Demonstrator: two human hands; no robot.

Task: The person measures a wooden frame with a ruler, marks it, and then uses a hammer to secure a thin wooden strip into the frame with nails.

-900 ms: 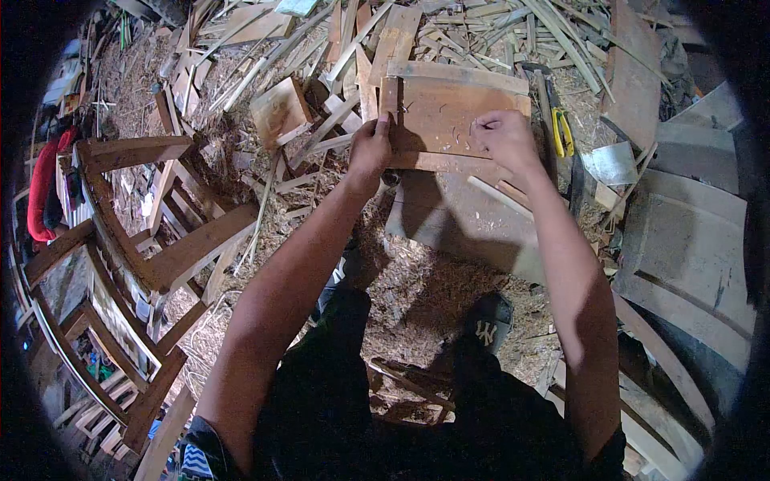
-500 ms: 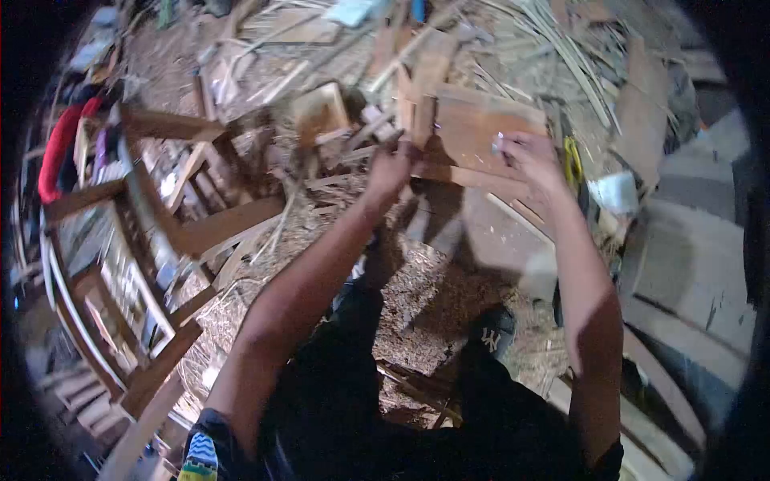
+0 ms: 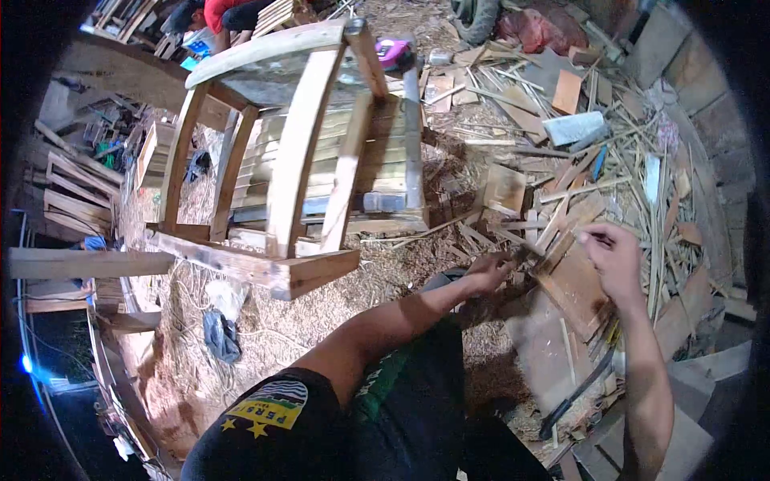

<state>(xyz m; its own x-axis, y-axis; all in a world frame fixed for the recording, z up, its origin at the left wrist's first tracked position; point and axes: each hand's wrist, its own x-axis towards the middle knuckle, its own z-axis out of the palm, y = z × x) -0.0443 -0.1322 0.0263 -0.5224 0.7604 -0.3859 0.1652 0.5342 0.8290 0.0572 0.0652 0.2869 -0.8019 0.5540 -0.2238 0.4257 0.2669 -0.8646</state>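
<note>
The left hand (image 3: 488, 274), fingers curled, is just beside the left end of a brown board (image 3: 574, 290), which lies over a paler panel (image 3: 536, 345). The right hand (image 3: 614, 260), fingers bent, is near the board's right edge. Whether either grip pinches anything, I cannot tell.

Your brown wooden panel (image 3: 579, 282) lies aslant ahead of you, right of center. Narrow strip (image 3: 554, 253) along its upper-left edge.

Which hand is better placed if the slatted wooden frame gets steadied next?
Left, probably: the left hand is nearer the wooden frame, while the right hand is farther off, by the brown panel. Whether either grip is free is unclear.
</note>
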